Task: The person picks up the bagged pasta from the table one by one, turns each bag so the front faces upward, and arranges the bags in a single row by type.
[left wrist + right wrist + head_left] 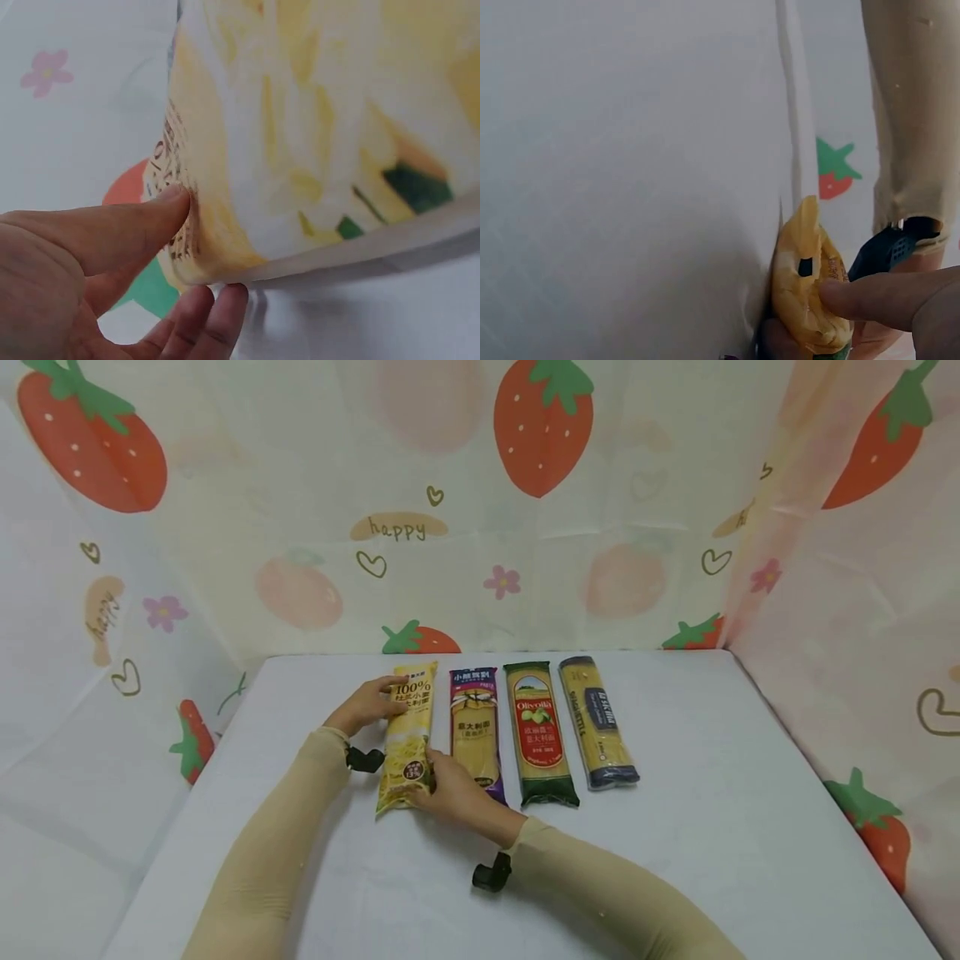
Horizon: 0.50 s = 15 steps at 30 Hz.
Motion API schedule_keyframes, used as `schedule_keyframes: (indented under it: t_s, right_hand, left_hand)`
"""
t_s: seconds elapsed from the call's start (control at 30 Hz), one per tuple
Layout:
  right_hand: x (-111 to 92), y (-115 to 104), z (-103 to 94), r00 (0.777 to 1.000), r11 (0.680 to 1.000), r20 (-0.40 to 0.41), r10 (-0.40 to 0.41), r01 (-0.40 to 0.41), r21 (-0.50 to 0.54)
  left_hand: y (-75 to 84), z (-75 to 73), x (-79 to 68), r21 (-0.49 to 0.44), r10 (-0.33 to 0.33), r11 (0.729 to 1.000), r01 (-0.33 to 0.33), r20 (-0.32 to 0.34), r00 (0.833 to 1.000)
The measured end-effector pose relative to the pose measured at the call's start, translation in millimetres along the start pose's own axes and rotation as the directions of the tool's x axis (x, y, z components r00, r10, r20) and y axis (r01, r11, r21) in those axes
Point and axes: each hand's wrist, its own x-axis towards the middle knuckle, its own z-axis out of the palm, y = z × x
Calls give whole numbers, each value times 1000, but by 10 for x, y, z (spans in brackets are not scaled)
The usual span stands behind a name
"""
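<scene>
A yellow pasta packet (pixel 409 735) lies lengthwise at the left end of a row of packets on the white table. My left hand (pixel 369 703) grips its upper left edge; in the left wrist view the thumb (pixel 142 225) presses on the printed face while the fingers (pixel 217 319) curl against the side. Lower down, my right hand (pixel 457 789) pinches the packet's bottom right part. The right wrist view shows the packet's end (pixel 806 289) between the right thumb (pixel 877 296) and fingers. Right beside it lies a purple pasta packet (pixel 476 727), its lower part partly behind the right hand.
Farther right lie a green and red pasta packet (pixel 538 735) and a dark blue-ended spaghetti packet (pixel 597 722), slightly slanted. A strawberry-print cloth (pixel 465 552) rises behind the white table (pixel 712 827) and along both sides. Each wrist carries a small black camera (pixel 492 872).
</scene>
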Motion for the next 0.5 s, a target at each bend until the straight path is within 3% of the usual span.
schedule_keyframes:
  t_s: [0.33, 0.5]
  right_hand:
    - [-110, -21, -112, 998, 995, 44, -53, 57, -83]
    - [-197, -26, -194, 1000, 995, 20, -8, 10, -97]
  left_hand:
    - [-33, 33, -82, 99, 16, 995, -18, 18, 1000]
    - [-103, 64, -176, 133, 81, 988, -80, -4, 997]
